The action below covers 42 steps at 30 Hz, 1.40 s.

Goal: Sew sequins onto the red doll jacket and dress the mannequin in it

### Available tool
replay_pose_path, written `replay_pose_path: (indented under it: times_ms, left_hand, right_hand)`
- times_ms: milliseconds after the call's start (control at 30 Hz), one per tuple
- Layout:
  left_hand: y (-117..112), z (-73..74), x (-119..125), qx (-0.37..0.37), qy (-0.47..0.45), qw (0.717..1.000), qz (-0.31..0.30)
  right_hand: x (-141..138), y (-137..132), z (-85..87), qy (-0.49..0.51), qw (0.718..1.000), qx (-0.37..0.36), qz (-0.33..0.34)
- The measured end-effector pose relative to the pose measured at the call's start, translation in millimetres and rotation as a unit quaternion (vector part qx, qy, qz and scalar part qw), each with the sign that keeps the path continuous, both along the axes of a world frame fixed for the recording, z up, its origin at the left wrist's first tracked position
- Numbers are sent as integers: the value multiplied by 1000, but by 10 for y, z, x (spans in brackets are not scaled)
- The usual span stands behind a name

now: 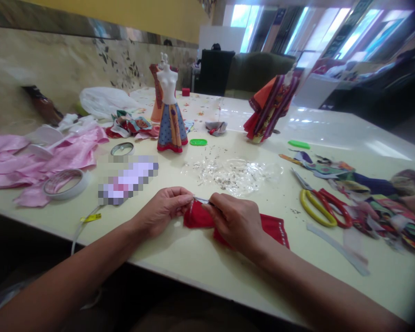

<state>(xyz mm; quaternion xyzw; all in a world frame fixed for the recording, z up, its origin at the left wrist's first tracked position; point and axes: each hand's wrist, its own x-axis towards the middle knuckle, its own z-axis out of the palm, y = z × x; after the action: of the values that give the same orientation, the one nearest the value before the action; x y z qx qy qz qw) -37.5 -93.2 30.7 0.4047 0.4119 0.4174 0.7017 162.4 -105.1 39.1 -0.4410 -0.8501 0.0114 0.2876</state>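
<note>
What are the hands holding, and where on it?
Left hand and right hand pinch the red fabric piece at its top left edge.

1. Near centre, the small red fabric piece (273, 228) is showing a white dotted line along its right edge.
2. On the right, the metal scissors (320, 207) are showing one yellow handle and one red.
3. Far centre, the white plastic mannequin's skirt (172, 129) is showing blue panels, an orange stripe and a red hem.
4. On the left, the glossy satin cloth (38, 161) is gleaming pink.

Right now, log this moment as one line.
left hand: pinches red cloth | right hand: pinches red cloth | scissors: on table, untouched
</note>
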Motion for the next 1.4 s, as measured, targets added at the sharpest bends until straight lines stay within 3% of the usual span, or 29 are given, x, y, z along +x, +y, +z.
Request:
replay_pose_path:
  times_ms: [400, 533, 600, 733, 833, 900, 967, 1100, 1167, 1267, 1400]
  left_hand:
    - [9, -40, -15, 34, 13, 999, -14]
    - [12, -60, -23, 52, 15, 998, -18]
    - [13, -65, -22, 57, 13, 998, -20]
    - [9, -56, -13, 60, 18, 998, -21]
    - [-1, -36, -1, 59, 19, 998, -16]
    - [-7, -28, 7, 63, 23, 998, -15]
    - [-9, -32, 10, 68, 29, 997, -15]
    - [4, -67, -3, 77, 36, 996, -19]
    - [8, -81, -11, 79, 37, 996, -22]
    - [0, -77, -6, 71, 26, 997, -21]
    - [-6, -42, 22, 34, -17, 999, -12]
  right_hand:
    - [-34, -25, -44, 19, 1000, -22, -10]
    - [-61, -21, -35, 80, 991, -103, -13]
    - [-77, -6, -22, 140, 973, -181, -9]
    - [-93, 43, 2, 257, 910, -322, 39]
    - [-86, 68, 13, 317, 859, -398, 63]
    - [-78, 73, 15, 332, 840, -424, 68]
    - [-69, 69, 13, 312, 858, -404, 61]
    - [-54, 37, -10, 190, 943, -272, 11]
    - [-48, 14, -28, 124, 971, -205, -6]
    - [-42, -8, -50, 67, 990, -123, -9]
    - [-42, -8, -59, 79, 992, -103, -5]
